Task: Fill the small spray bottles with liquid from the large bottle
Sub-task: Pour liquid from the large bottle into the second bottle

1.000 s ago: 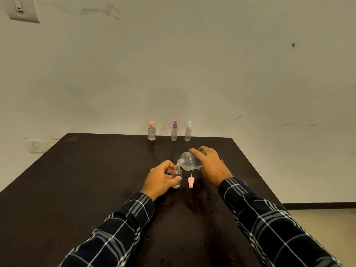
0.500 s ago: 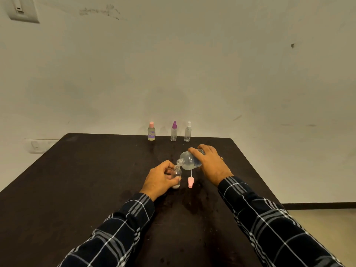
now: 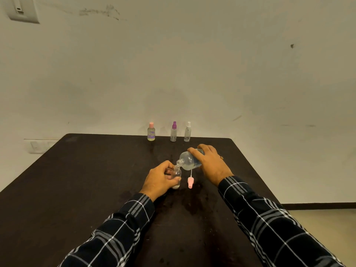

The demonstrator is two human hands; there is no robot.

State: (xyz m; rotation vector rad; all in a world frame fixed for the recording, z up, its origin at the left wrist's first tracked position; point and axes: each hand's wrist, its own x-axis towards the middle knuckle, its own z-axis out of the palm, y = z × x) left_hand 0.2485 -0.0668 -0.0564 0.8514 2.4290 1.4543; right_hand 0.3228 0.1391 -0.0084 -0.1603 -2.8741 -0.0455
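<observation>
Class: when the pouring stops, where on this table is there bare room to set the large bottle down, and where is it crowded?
Free: the table left of the left hand, and the near stretch between the sleeves. Crowded: around the small bottle, large bottle, right hand and pink spray cap; also the far edge's three bottles.

large bottle (image 3: pixel 189 161) seemingly over small bottle (image 3: pixel 176 173)

text: none legible | pink-capped bottle (image 3: pixel 151 133): purple label, unreadable | large bottle (image 3: pixel 189 161): label blurred
</observation>
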